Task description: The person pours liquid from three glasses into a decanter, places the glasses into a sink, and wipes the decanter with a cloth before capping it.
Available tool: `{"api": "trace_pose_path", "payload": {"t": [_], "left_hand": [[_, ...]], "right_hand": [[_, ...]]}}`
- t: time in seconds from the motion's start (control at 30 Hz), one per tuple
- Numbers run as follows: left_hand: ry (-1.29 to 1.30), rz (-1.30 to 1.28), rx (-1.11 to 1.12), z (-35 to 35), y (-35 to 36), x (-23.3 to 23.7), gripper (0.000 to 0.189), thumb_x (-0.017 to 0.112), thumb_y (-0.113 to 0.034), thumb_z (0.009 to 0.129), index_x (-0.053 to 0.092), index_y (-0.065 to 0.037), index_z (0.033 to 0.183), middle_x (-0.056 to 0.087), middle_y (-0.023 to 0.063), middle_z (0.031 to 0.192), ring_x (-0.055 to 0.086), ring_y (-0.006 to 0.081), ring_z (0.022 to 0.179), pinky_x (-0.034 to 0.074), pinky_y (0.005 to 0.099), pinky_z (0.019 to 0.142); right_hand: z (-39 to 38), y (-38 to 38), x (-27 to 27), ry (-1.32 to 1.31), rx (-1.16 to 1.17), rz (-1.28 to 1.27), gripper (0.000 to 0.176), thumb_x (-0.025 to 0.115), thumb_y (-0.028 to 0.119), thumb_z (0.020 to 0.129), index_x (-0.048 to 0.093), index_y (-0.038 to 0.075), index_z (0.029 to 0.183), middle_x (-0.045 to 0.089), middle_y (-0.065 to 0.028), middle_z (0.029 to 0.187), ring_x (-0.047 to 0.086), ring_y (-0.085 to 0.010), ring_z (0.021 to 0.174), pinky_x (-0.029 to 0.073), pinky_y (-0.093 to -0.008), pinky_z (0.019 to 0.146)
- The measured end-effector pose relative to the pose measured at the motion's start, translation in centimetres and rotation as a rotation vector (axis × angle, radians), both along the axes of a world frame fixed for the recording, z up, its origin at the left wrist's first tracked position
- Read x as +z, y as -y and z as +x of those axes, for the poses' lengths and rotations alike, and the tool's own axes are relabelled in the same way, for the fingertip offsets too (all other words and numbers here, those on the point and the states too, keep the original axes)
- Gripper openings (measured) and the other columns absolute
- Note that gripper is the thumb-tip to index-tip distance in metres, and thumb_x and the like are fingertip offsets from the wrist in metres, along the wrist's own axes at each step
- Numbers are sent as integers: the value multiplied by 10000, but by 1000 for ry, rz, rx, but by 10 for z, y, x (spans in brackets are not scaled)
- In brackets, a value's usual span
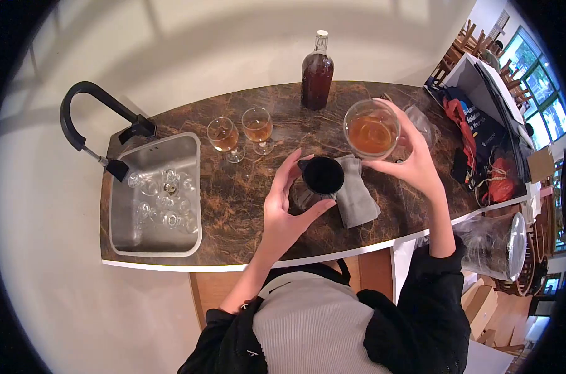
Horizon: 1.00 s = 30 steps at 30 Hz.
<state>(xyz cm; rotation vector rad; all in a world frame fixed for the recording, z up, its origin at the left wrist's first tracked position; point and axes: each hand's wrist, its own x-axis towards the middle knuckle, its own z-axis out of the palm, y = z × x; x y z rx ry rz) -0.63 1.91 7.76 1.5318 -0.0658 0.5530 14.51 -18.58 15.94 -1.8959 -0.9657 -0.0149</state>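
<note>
My right hand [415, 163] holds up a clear drinking glass [371, 129] with amber liquid in it, fingers wrapped round its side. With thumb and fingers curved, my left hand [288, 209] grips a clear glass vessel [303, 198] topped by a round black funnel-like piece [324, 175]. The glass is tilted a little, up and to the right of the black opening. Beside the vessel lies a folded grey cloth [357, 198]. Two stemmed glasses [223, 134] with amber liquid stand to the left on the counter.
A swing-top bottle [317, 78] of dark liquid stands at the back. On the left is a steel sink [193, 206] holding several clear glasses [165, 202], with a black tap [77, 118] above. Bags [482, 124] and a plastic-wrapped roll [498, 246] are at right.
</note>
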Motion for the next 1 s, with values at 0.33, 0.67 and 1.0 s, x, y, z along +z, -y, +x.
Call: {"api": "trace_pose_path", "payload": {"t": [0.33, 0.67, 1.0], "left_hand": [[-74, -31, 31, -2, 3, 8, 788, 854, -55, 773, 448, -32, 1447, 563, 98, 1305, 526, 182, 1238, 370, 334, 1113], [-86, -42, 27, -2, 3, 2, 824, 855, 4, 749, 429, -5, 1454, 470, 86, 1462, 471, 176, 1316, 337, 343, 1151], [-39, -41, 40, -1, 4, 5, 842, 860, -58, 769, 400, -38, 1474, 542, 89, 1339, 535, 179, 1228, 385, 322, 1094]], "right_hand": [[-5, -13, 20, 270, 123, -175, 845, 790, 101, 635, 510, 120, 1432, 566, -116, 1374, 563, -312, 1247, 453, -417, 1073], [-8, -15, 28, 346, 121, -269, 860, 805, 108, 639, 517, 228, 1441, 575, -77, 1307, 610, -313, 1151, 521, -430, 993], [-9, -16, 33, 452, 111, -359, 885, 816, 109, 649, 500, 309, 1451, 569, -56, 1287, 602, -309, 1139, 547, -427, 944]]}}
